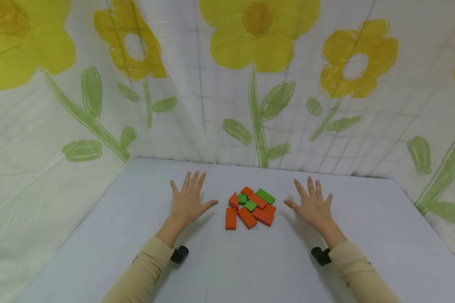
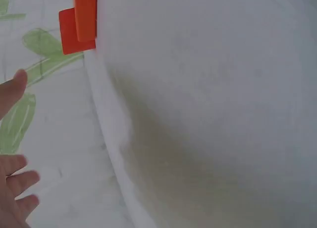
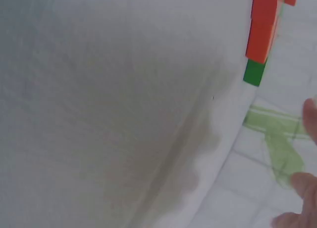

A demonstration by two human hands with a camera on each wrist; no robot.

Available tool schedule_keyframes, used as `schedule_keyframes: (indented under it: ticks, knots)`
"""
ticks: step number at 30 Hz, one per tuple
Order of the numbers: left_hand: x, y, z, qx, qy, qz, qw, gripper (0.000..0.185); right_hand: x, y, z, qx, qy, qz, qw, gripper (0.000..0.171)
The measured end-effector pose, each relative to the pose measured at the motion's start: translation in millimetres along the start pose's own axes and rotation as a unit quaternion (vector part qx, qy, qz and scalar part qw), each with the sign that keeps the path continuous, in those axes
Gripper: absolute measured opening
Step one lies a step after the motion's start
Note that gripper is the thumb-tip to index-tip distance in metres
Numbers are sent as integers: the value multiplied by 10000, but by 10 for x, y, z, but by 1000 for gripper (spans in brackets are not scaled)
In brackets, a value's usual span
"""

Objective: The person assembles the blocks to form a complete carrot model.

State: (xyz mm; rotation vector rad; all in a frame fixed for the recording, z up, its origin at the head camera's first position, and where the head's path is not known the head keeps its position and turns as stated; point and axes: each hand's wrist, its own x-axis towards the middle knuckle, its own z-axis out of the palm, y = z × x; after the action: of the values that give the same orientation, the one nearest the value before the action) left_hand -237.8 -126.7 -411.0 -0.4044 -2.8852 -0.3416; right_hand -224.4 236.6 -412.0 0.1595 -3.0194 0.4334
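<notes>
The person wore long beige sleeves (image 1: 148, 265) reaching to both wrists, with a small black cylindrical camera (image 1: 180, 254) strapped under the left wrist and another like it (image 1: 320, 256) under the right, while the left hand (image 1: 187, 202) and right hand (image 1: 314, 206) were bare

Head view high, forward-down; wrist views close, sharing blocks (image 1: 250, 207)

A staged recording booth: flower-printed sheets (image 1: 250, 84) hang from 9 to 3 o'clock around a white table (image 1: 98, 235).
</notes>
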Motion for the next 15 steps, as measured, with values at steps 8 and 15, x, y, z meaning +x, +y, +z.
schedule_keyframes:
  ticks: [8,15]
  knots:
    - [-26,175,-8,-2095,-1366,536,9667,52,-36,-150,19,850,-277,-476,9949,37]
    - [-10,282,106,-2167,-2017,756,9522,61,-34,-276,42,1485,-449,-794,9847,33]
